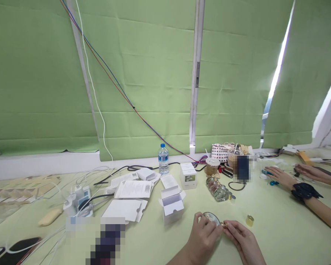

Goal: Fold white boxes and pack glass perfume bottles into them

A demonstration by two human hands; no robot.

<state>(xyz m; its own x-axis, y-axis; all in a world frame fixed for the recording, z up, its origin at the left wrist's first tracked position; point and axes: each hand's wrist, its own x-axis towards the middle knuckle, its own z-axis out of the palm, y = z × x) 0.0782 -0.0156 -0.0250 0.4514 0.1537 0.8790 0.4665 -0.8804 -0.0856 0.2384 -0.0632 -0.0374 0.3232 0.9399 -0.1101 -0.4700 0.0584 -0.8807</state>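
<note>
Near the table's front edge, my left hand (205,235) is closed round a flat, round, clear glass-like piece (212,218) with a dark rim, its lower part hidden by my fingers. Fingers of my right hand (244,239) pinch a small gold-coloured part (224,225) at the right edge of that round piece. Whether the two are joined, I cannot tell. A short gold cap (249,220) stands on the table to the right. Beyond my hands lies a row of similar round clear pieces (217,189), leaning on one another.
An open white box (173,211) stands left of my hands, with a closed white box (188,176) and a water bottle (163,160) behind. Flattened cartons (124,202) and a cabled power strip (79,200) lie farther left. Another person's hands (283,178) work at the right.
</note>
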